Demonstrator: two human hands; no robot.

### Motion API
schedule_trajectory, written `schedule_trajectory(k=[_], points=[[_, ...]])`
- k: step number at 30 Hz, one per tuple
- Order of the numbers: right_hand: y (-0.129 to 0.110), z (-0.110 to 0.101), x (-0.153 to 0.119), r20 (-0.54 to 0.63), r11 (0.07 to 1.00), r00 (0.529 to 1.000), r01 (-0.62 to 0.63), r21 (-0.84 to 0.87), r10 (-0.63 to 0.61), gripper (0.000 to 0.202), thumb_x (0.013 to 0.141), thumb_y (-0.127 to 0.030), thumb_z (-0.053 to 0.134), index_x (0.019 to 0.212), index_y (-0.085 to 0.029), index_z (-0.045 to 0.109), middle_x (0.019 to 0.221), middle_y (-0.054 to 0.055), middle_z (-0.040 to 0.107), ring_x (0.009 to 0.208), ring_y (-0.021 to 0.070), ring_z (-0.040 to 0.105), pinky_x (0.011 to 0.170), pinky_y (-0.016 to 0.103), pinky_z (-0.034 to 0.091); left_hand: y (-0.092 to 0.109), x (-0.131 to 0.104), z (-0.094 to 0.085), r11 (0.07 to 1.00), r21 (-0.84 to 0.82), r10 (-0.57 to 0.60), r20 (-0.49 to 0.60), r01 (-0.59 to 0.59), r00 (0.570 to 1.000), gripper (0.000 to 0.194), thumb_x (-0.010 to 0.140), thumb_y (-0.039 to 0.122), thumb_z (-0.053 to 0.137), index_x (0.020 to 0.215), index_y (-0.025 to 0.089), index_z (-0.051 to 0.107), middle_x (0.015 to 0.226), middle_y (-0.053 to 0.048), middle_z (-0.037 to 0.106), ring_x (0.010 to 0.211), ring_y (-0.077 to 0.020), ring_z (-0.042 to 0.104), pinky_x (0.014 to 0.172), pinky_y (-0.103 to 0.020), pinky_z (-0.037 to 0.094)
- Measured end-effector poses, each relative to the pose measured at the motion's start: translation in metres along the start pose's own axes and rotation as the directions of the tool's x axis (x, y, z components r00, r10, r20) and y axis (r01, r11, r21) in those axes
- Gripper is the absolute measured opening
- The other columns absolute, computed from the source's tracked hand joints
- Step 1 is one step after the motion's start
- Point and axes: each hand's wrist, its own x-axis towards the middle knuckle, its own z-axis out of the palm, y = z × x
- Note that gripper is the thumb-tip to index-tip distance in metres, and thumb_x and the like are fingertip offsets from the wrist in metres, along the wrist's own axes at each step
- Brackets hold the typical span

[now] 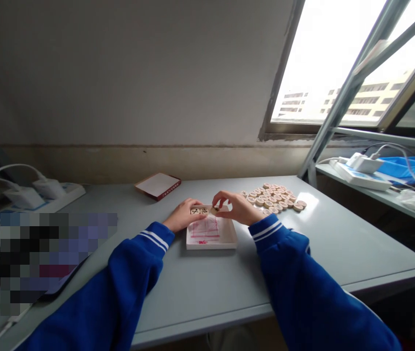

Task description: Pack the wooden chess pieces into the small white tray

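A shallow white box (pixel 229 238) lies on the grey table, with a folded paper printed in red lines inside it. My left hand (pixel 182 214) rests at the box's far left corner and steadies two round wooden chess pieces (pixel 199 210) with black characters, set against the far wall of the box. My right hand (pixel 234 206) pinches another wooden piece (pixel 215 209) between thumb and fingers, next to those two. A heap of several more wooden pieces (pixel 275 197) lies on the table just right of my right hand.
A red box lid (pixel 158 185) lies upside down behind the box. A white power strip with chargers (pixel 47 191) sits at the left, another power strip (pixel 361 171) on the shelf at the right. A dark device (pixel 65 282) lies at the table's left.
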Motion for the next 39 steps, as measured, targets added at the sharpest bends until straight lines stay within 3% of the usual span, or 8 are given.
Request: schedule_trajectory(k=[6, 14, 18, 21, 25, 31, 36, 39], points=[[0.001, 0.019, -0.001, 0.009, 0.945, 1.000, 0.020, -0.328, -0.018, 0.014, 0.072, -0.023, 0.064, 0.085, -0.020, 0.061, 0.098, 0.004, 0.058, 0.083, 0.0150, 0.053, 0.072, 0.028, 0.032, -0.001, 0.001, 0.001, 1.000, 0.023, 0.014, 0.001, -0.014, 1.000, 0.044, 0.064, 0.048, 0.059, 0.093, 0.015, 0.059, 0.098, -0.008, 0.058, 0.097, -0.0241, 0.053, 0.088, -0.034, 0.039], [0.006, 0.003, -0.001, -0.066, 0.928, 0.996, -0.084, -0.364, 0.064, 0.010, 0.078, -0.030, 0.058, 0.082, -0.027, 0.066, 0.096, 0.001, 0.062, 0.090, 0.0167, 0.051, 0.074, 0.031, 0.027, -0.001, 0.000, -0.001, 0.996, -0.084, 0.012, 0.022, -0.010, 1.000, 0.047, 0.063, 0.044, 0.059, 0.099, 0.014, 0.056, 0.104, -0.008, 0.057, 0.099, -0.0220, 0.052, 0.088, -0.033, 0.040], [0.025, -0.015, -0.012, -0.293, 0.679, 0.886, -0.464, -0.569, 0.360, 0.015, 0.078, -0.025, 0.055, 0.090, -0.021, 0.063, 0.100, 0.008, 0.060, 0.095, 0.0225, 0.049, 0.079, 0.036, 0.028, -0.005, 0.001, -0.006, 0.990, -0.139, -0.034, -0.082, 0.022, 0.996, 0.040, 0.068, 0.040, 0.051, 0.097, 0.013, 0.056, 0.099, -0.009, 0.059, 0.091, -0.0186, 0.055, 0.082, -0.030, 0.043], [0.035, -0.023, -0.021, -0.312, 0.505, 0.776, -0.604, -0.616, 0.548, 0.019, 0.076, -0.026, 0.056, 0.091, -0.015, 0.062, 0.102, 0.014, 0.058, 0.095, 0.0261, 0.050, 0.076, 0.038, 0.031, -0.010, 0.003, -0.012, 0.999, 0.018, -0.026, -0.193, 0.030, 0.981, 0.030, 0.068, 0.037, 0.050, 0.084, 0.015, 0.061, 0.093, -0.007, 0.061, 0.082, -0.0175, 0.054, 0.076, -0.029, 0.043], [0.032, -0.025, -0.019, -0.248, 0.589, 0.781, -0.603, -0.538, 0.573, 0.014, 0.076, -0.024, 0.055, 0.086, -0.018, 0.063, 0.095, 0.009, 0.062, 0.090, 0.0218, 0.053, 0.076, 0.034, 0.034, -0.016, 0.002, -0.017, 0.990, 0.121, -0.060, -0.139, 0.077, 0.988, 0.029, 0.066, 0.040, 0.052, 0.077, 0.016, 0.064, 0.079, -0.005, 0.063, 0.069, -0.0169, 0.053, 0.065, -0.029, 0.041], [0.018, -0.020, -0.007, -0.022, 0.971, 0.982, -0.187, -0.149, 0.185, 0.020, 0.073, -0.031, 0.061, 0.091, -0.023, 0.063, 0.092, 0.002, 0.061, 0.080, 0.0141, 0.054, 0.073, 0.027, 0.038, -0.015, 0.001, -0.014, 0.995, 0.084, -0.034, -0.122, 0.044, 0.992, 0.027, 0.067, 0.036, 0.049, 0.076, 0.014, 0.062, 0.069, -0.003, 0.061, 0.064, -0.0152, 0.053, 0.060, -0.026, 0.040], [0.013, -0.011, -0.008, 0.130, 0.963, 0.981, -0.111, -0.246, 0.146, 0.019, 0.070, -0.027, 0.063, 0.089, -0.024, 0.064, 0.093, 0.005, 0.057, 0.086, 0.0173, 0.052, 0.078, 0.032, 0.037, -0.013, 0.000, -0.014, 0.993, 0.106, -0.040, -0.137, 0.055, 0.990, 0.027, 0.068, 0.035, 0.047, 0.075, 0.015, 0.063, 0.067, -0.003, 0.060, 0.064, -0.0151, 0.053, 0.060, -0.025, 0.039], [0.010, -0.007, -0.009, 0.110, 0.933, 0.979, -0.125, -0.336, 0.171, 0.020, 0.073, -0.029, 0.061, 0.092, -0.026, 0.063, 0.096, 0.005, 0.057, 0.091, 0.0198, 0.050, 0.078, 0.035, 0.034, -0.012, -0.001, -0.014, 0.991, 0.119, -0.049, -0.139, 0.066, 0.989, 0.027, 0.069, 0.035, 0.047, 0.077, 0.015, 0.063, 0.068, -0.003, 0.061, 0.065, -0.0154, 0.053, 0.061, -0.025, 0.039]])
